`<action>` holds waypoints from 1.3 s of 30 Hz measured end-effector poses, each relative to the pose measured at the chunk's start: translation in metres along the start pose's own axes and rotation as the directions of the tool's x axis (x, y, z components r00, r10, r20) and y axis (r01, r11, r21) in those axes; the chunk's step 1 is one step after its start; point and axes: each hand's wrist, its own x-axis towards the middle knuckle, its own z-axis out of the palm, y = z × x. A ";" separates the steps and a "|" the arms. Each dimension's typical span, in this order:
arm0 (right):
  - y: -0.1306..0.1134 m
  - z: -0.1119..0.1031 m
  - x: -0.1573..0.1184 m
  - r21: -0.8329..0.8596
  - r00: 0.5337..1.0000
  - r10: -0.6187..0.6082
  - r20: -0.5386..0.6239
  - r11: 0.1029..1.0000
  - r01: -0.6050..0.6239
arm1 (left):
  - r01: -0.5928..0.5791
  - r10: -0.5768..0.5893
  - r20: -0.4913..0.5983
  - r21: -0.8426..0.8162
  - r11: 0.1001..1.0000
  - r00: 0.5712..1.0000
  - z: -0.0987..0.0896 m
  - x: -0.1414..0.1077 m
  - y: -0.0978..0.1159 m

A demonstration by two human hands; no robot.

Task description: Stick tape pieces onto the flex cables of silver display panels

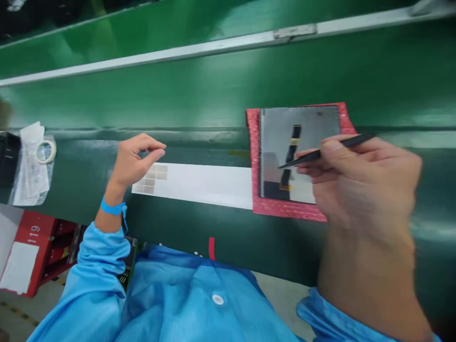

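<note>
My right hand (366,185) is closed around black tweezers (308,158). Their pointed tip is over a flat display panel (313,123), beside the dark flex cable (290,154) that runs down it. Under the panel lies a pink bubble-wrap sheet (253,156). My left hand (133,159), with a blue wrist strap (112,207), hovers above the left end of a white strip (206,183). Its thumb and forefinger are pinched together; anything between them is too small to make out. Several greyish rectangular stickers (151,178) sit on that end of the strip.
Clear plastic bags (32,175) and a tape roll (45,152) lie at the left of the green bench, near a black box (7,156). A red bin marked 119 (32,237) stands lower left. A metal rail (178,52) crosses behind. Red tape (212,248) marks the front edge.
</note>
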 end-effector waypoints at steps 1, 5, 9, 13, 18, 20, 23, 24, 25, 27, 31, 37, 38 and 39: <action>0.005 0.017 -0.012 0.026 0.998 0.009 0.065 1.000 -0.011 | 0.031 -0.030 0.020 -0.016 0.999 0.999 -0.002 -0.004 -0.012; 0.032 0.084 -0.059 0.017 0.945 0.108 0.309 0.993 -0.119 | 0.034 -0.050 0.193 0.086 0.996 0.980 0.003 -0.014 -0.045; 0.059 0.123 -0.086 -0.064 0.905 0.127 0.407 0.992 -0.111 | -0.103 -0.019 0.409 0.275 0.956 0.912 0.011 -0.018 -0.057; 0.077 0.129 -0.091 -0.166 0.914 0.056 0.401 0.986 0.012 | -0.133 -0.044 0.484 0.326 0.936 0.874 0.014 -0.022 -0.057; 0.083 0.122 -0.086 -0.242 0.932 0.026 0.361 0.968 0.067 | -0.070 -0.114 0.495 0.338 0.939 0.862 0.017 -0.023 -0.047; 0.082 0.121 -0.086 -0.260 0.931 0.026 0.364 0.963 0.075 | -0.055 -0.139 0.501 0.353 0.934 0.854 0.017 -0.023 -0.043; 0.081 0.121 -0.087 -0.282 0.930 0.025 0.366 0.956 0.085 | -0.038 -0.167 0.506 0.370 0.928 0.846 0.017 -0.023 -0.038; 0.081 0.121 -0.087 -0.286 0.930 0.022 0.368 0.954 0.091 | -0.035 -0.176 0.511 0.376 0.926 0.841 0.017 -0.023 -0.037; 0.082 0.120 -0.087 -0.288 0.929 0.018 0.370 0.953 0.097 | -0.031 -0.186 0.518 0.382 0.924 0.835 0.017 -0.023 -0.036; 0.082 0.120 -0.087 -0.289 0.927 0.015 0.376 0.952 0.102 | -0.019 -0.210 0.528 0.396 0.918 0.823 0.017 -0.023 -0.033; 0.083 0.120 -0.087 -0.294 0.925 0.038 0.378 0.952 0.081 | 0.006 -0.242 0.533 0.406 0.914 0.811 0.017 -0.022 -0.030; 0.083 0.120 -0.086 -0.311 0.924 0.059 0.378 0.948 0.067 | 0.000 -0.223 0.516 0.396 0.918 0.827 0.020 -0.023 -0.034; 0.083 0.120 -0.086 -0.311 0.926 0.064 0.372 0.949 0.060 | -0.004 -0.215 0.513 0.392 0.920 0.831 0.020 -0.024 -0.035; 0.082 0.120 -0.086 -0.309 0.929 0.067 0.364 0.950 0.052 | -0.008 -0.207 0.509 0.388 0.922 0.836 0.020 -0.024 -0.036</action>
